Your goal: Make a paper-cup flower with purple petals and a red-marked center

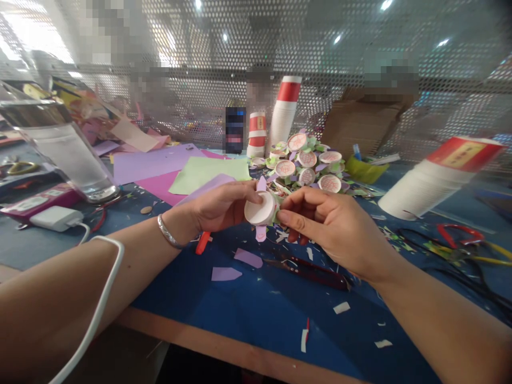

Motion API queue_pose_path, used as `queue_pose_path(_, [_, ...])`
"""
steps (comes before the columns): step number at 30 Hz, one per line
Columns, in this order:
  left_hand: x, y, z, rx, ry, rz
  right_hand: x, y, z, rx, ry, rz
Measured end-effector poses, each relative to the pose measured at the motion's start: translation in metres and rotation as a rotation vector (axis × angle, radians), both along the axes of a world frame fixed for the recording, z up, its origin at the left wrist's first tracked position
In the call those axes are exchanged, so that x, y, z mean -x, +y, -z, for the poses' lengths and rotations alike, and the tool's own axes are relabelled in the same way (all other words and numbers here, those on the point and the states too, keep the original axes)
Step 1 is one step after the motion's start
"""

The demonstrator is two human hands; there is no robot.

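Note:
My left hand is closed on a small round white paper piece, its thumb pressing on the inside. Purple paper tabs stick out at the top and bottom of this piece. At its right edge, my right hand pinches a bit of green paper on the rim. Below lie two loose purple paper tabs and dark-handled scissors. Behind my hands is a pile of similar round pieces with red patterns and green and purple bits.
Stacked paper cups lean at the right, and more stacks stand behind. Coloured paper sheets lie at the back left, near a glass of water. Red-handled pliers lie at the right; paper scraps dot the blue table.

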State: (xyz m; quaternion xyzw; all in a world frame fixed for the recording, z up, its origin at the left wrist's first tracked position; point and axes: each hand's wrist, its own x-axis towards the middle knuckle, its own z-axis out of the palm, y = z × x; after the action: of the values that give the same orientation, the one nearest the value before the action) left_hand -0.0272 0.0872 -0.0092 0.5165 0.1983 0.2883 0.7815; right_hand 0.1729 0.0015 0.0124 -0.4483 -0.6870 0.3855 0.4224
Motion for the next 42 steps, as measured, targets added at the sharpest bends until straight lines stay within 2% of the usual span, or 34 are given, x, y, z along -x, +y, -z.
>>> queue_pose_path(4, [0.0005, -0.0016, -0.0019, -0.007, 0.001, -0.022, -0.0002, -0.0005, 0.0005, 0.002, -0.007, -0.003])
queue_pose_path(10, [0.0028, 0.0017, 0.0007, -0.035, -0.013, 0.022, -0.0025, -0.0017, 0.0006, -0.002, -0.019, -0.003])
queue_pose_path(14, [0.0064, 0.0021, 0.0001, -0.108, -0.018, 0.010, -0.0044, -0.0001, 0.0015, -0.045, -0.030, 0.037])
queue_pose_path(20, [0.0071, 0.0016, -0.0005, -0.213, 0.005, -0.082, -0.0088, -0.0004, 0.0065, -0.329, -0.218, 0.219])
queue_pose_path(25, [0.0036, -0.0001, -0.0003, -0.244, 0.030, -0.094, -0.0084, -0.0036, 0.0055, -0.642, -0.459, 0.165])
queue_pose_path(27, [0.0034, -0.0012, -0.0010, -0.245, 0.046, -0.105, -0.0077, -0.0041, 0.0042, -0.688, -0.498, 0.117])
queue_pose_path(38, [0.0035, -0.0004, -0.0013, -0.289, 0.094, -0.051, -0.0071, -0.0060, 0.0041, -0.592, -0.474, 0.071])
queue_pose_path(42, [0.0037, -0.0002, 0.0000, -0.299, 0.119, -0.035, -0.0079, -0.0047, 0.0047, -0.541, -0.454, 0.107])
